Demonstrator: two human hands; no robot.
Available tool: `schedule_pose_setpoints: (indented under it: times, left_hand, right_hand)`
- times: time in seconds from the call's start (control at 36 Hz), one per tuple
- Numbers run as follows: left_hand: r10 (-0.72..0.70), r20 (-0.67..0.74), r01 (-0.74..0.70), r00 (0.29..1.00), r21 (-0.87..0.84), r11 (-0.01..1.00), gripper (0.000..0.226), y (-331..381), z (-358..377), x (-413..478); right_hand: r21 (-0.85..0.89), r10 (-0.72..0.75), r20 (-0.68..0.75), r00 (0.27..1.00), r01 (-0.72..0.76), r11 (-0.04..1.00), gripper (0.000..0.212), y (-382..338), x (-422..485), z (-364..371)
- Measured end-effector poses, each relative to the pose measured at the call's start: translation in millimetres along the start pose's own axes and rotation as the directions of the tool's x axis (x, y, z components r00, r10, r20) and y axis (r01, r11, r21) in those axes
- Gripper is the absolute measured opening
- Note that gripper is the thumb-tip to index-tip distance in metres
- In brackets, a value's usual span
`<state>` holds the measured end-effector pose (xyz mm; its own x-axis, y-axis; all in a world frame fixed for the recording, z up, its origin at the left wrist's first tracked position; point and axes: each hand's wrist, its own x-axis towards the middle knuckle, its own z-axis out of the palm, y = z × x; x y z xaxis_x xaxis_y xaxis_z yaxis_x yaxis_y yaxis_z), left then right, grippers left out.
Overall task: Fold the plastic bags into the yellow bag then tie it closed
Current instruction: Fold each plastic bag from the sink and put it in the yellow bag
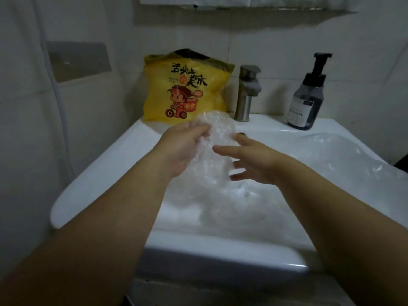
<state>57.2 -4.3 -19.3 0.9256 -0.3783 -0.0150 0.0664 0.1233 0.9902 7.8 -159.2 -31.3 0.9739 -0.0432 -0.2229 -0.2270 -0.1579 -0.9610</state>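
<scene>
The yellow bag (185,89), printed with a cartoon delivery rider, stands upright at the back left of the white sink (106,160), its top open and crumpled. Over the basin my left hand (183,149) pinches a crumpled clear plastic bag (215,142) near its top. My right hand (249,162) is beside it with spread fingers touching the bag's right side. More clear plastic bags (344,155) lie heaped on the sink's right side and in the basin.
A metal faucet (246,93) stands behind the basin, right of the yellow bag. A dark pump soap bottle (308,98) sits at the back right corner. White tiled walls enclose the sink, with a shelf (242,5) overhead.
</scene>
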Motion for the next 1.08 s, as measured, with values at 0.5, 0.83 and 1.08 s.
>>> schedule_pose_setpoints:
  times: [0.5, 0.83, 1.08]
  left_hand:
    - [0.122, -0.255, -0.018, 0.959, 0.376, 0.926, 0.032, -23.6, -6.0, 16.7]
    - [0.091, -0.157, 0.015, 0.983, 0.571, 0.821, 0.031, -37.2, -10.6, 21.8]
    - [0.232, -0.064, -0.205, 0.971, 0.288, 0.936, 0.031, -11.2, 9.3, 0.9]
  right_hand:
    - [0.659, 0.003, -0.213, 0.977, 0.141, 0.739, 0.039, -9.5, 1.4, -19.1]
    - [0.489, -0.191, -0.221, 0.956, 0.278, 0.827, 0.045, -10.7, -3.0, -10.0]
    - [-0.043, -0.390, -0.367, 0.844, 0.404, 0.914, 0.015, -10.9, 0.4, 6.0]
